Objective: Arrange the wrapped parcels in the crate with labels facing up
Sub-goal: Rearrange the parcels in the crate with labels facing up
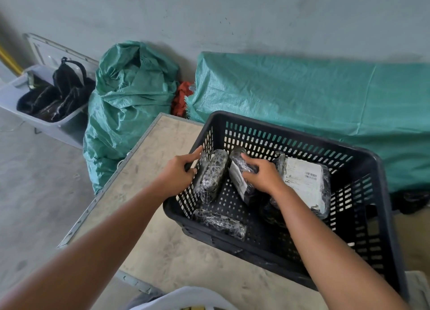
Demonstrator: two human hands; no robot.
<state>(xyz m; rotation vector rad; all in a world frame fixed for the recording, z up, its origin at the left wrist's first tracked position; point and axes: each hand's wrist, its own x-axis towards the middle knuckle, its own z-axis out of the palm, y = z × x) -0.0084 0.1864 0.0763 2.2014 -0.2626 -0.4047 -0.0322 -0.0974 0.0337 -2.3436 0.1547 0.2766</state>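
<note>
Grey bin [69, 125], far left of the hands, on the floor: holds dark bags. Green woven sack [130, 104], beyond the left hand, standing against the wall. Bench [149, 160], under both forearms: dusty top, metal edging. Left hand [179, 171]: clamped on the left rim of the black crate [381, 207]. Rolled parcel [211, 175], just right of that hand, leaning on the crate wall; no label showing. Second roll [221, 222], nearer than the hands, flat on the crate floor. Right hand [263, 175]: closed on a wrapped parcel [239, 181], white label turned sideways. Flat parcel [307, 184], right of that hand, label up. Green tarp [302, 95] beyond.
</note>
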